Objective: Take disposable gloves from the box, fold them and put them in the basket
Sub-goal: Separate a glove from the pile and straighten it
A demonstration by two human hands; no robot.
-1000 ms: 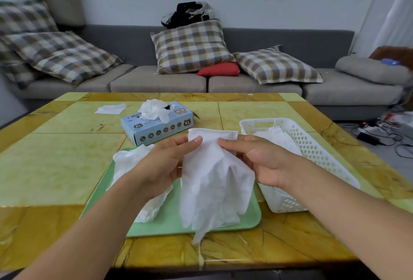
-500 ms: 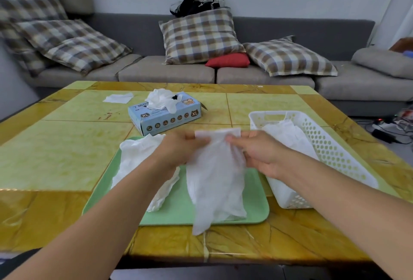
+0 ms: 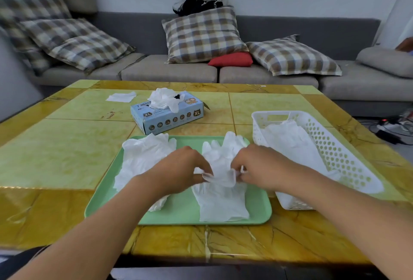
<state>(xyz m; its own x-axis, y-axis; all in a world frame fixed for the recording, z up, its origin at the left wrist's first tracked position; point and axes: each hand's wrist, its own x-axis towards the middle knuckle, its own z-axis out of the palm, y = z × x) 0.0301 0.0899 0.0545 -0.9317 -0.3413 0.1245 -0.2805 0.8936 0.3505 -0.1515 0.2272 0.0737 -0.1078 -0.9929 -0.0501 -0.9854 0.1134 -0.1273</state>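
Observation:
A white disposable glove [image 3: 221, 199] lies flat on the right half of the green tray [image 3: 178, 215], fingers pointing away from me. My left hand [image 3: 181, 170] and my right hand [image 3: 257, 165] each pinch the glove's cuff edge over its middle. A second crumpled white glove [image 3: 143, 159] lies on the tray's left half, partly under my left forearm. The blue glove box [image 3: 167, 114] stands behind the tray with a glove sticking out of its top. The white perforated basket [image 3: 348, 168] sits to the right and holds folded gloves [image 3: 288, 139].
A small white piece [image 3: 120, 97] lies on the yellow-green table [image 3: 55, 152] at the back left. A grey sofa [image 3: 245, 72] with checked cushions runs behind the table. Cables lie on the floor at the far right.
The glove was hanging in the air between both hands. Now it lies flat on the tray, and both hands have come down and pinch its edge over its middle.

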